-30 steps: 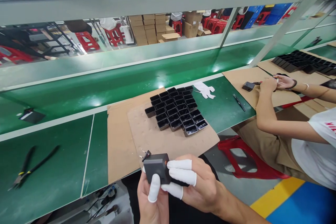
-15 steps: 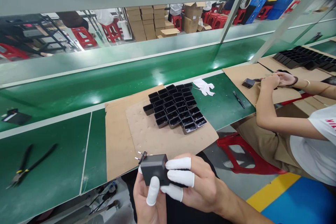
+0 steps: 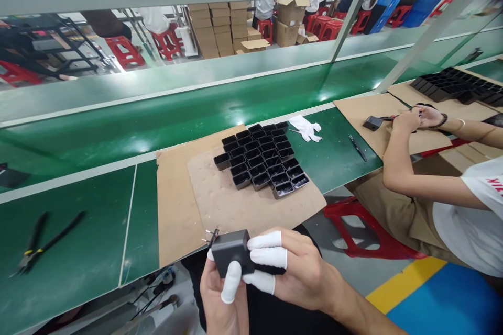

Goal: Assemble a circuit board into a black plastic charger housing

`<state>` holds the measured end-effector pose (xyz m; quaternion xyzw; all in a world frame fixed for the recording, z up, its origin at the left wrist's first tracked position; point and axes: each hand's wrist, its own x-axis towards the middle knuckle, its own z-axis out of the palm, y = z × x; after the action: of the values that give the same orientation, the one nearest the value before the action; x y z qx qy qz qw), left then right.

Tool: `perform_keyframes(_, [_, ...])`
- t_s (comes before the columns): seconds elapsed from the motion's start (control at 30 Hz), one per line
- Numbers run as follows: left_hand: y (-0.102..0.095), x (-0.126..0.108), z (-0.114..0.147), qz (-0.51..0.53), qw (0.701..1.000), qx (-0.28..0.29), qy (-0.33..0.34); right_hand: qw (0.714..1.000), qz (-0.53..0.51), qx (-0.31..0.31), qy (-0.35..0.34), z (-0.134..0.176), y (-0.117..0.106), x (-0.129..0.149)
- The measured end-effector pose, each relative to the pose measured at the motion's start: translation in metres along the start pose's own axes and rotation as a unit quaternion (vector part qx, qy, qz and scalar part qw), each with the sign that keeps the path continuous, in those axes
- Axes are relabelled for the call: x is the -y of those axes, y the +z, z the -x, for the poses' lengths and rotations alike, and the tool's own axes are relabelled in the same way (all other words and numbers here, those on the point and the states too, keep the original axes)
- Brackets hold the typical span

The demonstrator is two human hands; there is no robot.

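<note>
Just past the bench's front edge, my left hand [image 3: 226,293] is closed around a black plastic housing [image 3: 231,255], its white-capped thumb pressed on the front face. A small part with two metal pins [image 3: 212,236] sticks out at the housing's far left end. My right hand [image 3: 288,264], also wearing white finger cots, grips the same housing at its right end with the fingers bent together. What lies under those fingertips is hidden. On the cardboard beyond my hands stand several open black housings [image 3: 259,159] in close rows; the nearest ones have small parts inside.
Cutting pliers [image 3: 33,254] lie open on the green bench at left. A white glove [image 3: 305,128] and tweezers [image 3: 357,147] lie right of the housings. A co-worker's hands [image 3: 418,118] work at right, near a black housing [image 3: 372,123]. A red stool [image 3: 365,230] stands below.
The view has shifted slightly. Both hands keep hold of the housing, which has turned a little; the pinned part at its left end looks slightly rotated. The right fingers have moved slightly.
</note>
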<state>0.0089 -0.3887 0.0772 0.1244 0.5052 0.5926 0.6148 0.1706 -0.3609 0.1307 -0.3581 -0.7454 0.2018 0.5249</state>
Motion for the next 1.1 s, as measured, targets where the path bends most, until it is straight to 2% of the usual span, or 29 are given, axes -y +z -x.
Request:
perform_keyframes(0.17, [0.016, -0.02, -0.004, 0.009, 0.997, -0.057, -0.043, 0.999, -0.02, 0.016, 0.02, 0.0, 0.008, -0.007])
perform_keyframes(0.33, [-0.006, -0.02, -0.015, 0.006, 1.0, -0.029, 0.001, 0.998, -0.063, 0.02, 0.021, -0.004, 0.03, -0.016])
perform_keyframes(0.4, [-0.017, -0.019, -0.025, 0.034, 0.999, -0.039, -0.002, 0.996, -0.081, 0.016, 0.02, -0.005, 0.047, -0.024])
perform_keyframes(0.5, [-0.027, -0.027, -0.051, 0.113, 0.992, -0.053, -0.006, 0.996, -0.085, 0.017, 0.034, -0.005, 0.086, -0.047])
perform_keyframes(0.63, [-0.036, -0.052, -0.085, 0.271, 0.953, -0.106, -0.08, 0.994, -0.083, 0.011, 0.074, 0.001, 0.14, -0.081])
perform_keyframes(0.73, [-0.048, -0.068, -0.099, 0.32, 0.937, -0.115, -0.085, 0.99, -0.075, 0.02, 0.114, 0.011, 0.163, -0.099])
perform_keyframes(0.83, [-0.067, -0.075, -0.112, 0.247, 0.966, -0.068, -0.031, 0.984, -0.077, 0.053, 0.151, 0.02, 0.169, -0.108])
perform_keyframes(0.93, [-0.094, -0.082, -0.131, 0.068, 0.993, -0.032, 0.096, 0.979, -0.072, 0.077, 0.173, 0.025, 0.172, -0.109])
perform_keyframes(1.0, [-0.115, -0.089, -0.144, -0.059, 0.982, -0.034, 0.177, 0.979, -0.07, 0.087, 0.173, 0.025, 0.176, -0.11])
perform_keyframes(1.1, [-0.144, -0.096, -0.156, -0.235, 0.939, -0.043, 0.248, 0.981, -0.052, 0.095, 0.164, 0.023, 0.183, -0.108])
